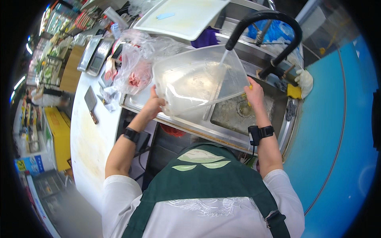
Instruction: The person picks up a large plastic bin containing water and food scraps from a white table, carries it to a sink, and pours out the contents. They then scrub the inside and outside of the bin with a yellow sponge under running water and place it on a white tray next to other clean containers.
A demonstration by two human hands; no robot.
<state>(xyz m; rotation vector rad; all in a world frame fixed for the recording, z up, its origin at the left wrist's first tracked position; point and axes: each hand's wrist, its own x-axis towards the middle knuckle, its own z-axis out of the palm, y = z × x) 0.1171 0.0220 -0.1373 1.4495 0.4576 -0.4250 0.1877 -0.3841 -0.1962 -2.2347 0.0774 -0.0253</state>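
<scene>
A clear plastic tub point(190, 80) is tilted over the steel sink point(220, 114), with water from the black curved faucet point(269, 17) running into it. My left hand point(153, 105) grips its near left corner, thumb up along the side. At the right end, my right hand point(254, 92) holds the tub's edge, and a bit of something yellow shows by the fingers. Below the tub's right end, the basin has a round drain point(245, 108) and a wet bottom.
A cleaver point(90, 101) lies on the white counter point(89, 142) at left. Near it are a scale point(99, 58) and a plastic bag with meat point(135, 78). A white tray point(181, 17) is behind the tub. A yellow sponge point(294, 91) and white glove point(304, 81) sit at the sink's right rim.
</scene>
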